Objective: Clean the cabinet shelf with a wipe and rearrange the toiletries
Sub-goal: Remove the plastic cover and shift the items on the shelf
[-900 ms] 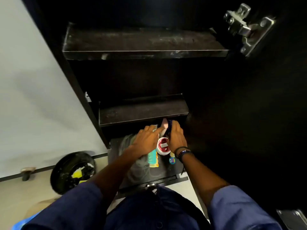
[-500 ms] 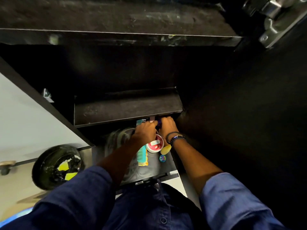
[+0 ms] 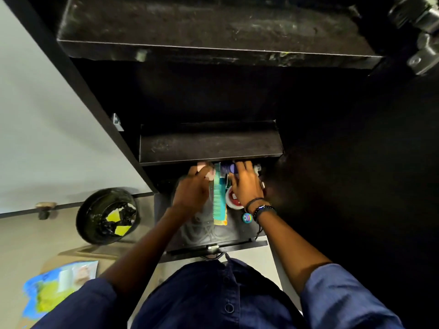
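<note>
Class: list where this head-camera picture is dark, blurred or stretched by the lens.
Head view: cabinet interior in shadow, its right side nearly black; left hand and blue packet on the floor smeared by blur; white wall evenly lit; wide lens slants the side panel.

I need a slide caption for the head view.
The left hand and right hand reach among toiletries on a low cabinet shelf, either side of a teal comb.

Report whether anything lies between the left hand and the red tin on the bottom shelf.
Yes. The comb lies lengthwise between the left hand and the red tin. The right hand also covers part of the tin.
</note>
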### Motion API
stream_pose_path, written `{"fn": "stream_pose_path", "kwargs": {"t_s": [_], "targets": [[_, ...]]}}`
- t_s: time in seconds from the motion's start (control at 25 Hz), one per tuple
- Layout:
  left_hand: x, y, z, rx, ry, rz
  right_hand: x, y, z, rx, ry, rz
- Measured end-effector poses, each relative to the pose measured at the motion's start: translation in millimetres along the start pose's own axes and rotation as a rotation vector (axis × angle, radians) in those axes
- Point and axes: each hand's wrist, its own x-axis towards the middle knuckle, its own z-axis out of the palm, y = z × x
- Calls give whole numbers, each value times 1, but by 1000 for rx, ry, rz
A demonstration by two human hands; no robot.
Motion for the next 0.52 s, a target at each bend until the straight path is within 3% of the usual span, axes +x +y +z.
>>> {"fn": "stream_pose_path", "kwargs": {"t_s": [0.28,0.52], "targets": [[-8,-47,-20,77,-49,-256,18,-55,34,205,-218,-27],[3,-63,-19,3,-15,-346,44,-77,58,82,-390,-65]]}}
